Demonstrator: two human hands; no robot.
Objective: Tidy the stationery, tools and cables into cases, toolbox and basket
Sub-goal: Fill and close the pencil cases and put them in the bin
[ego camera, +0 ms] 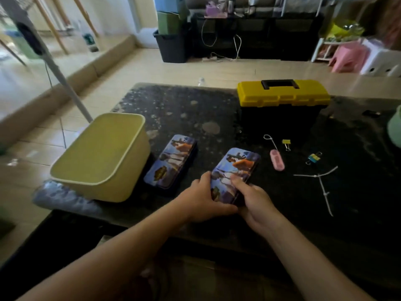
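Left hand (206,198) and right hand (253,199) each curl fingers round the near end of a blue printed rectangular tin case (238,166) on the dark speckled table (184,105). A matching case (171,161) lies beside a yellow plastic basket (102,157).

Beige tiled floor (173,68), glossy, with a raised step (104,59) along the left. Daylight enters from the left. Dark speckled surface (173,105) in the foreground. At the far wall: low black cabinet (282,35), stacked plastic bins (171,25) beside it, white cables (237,46) hanging. Pink stool (349,57) and white stool (382,61) at right.
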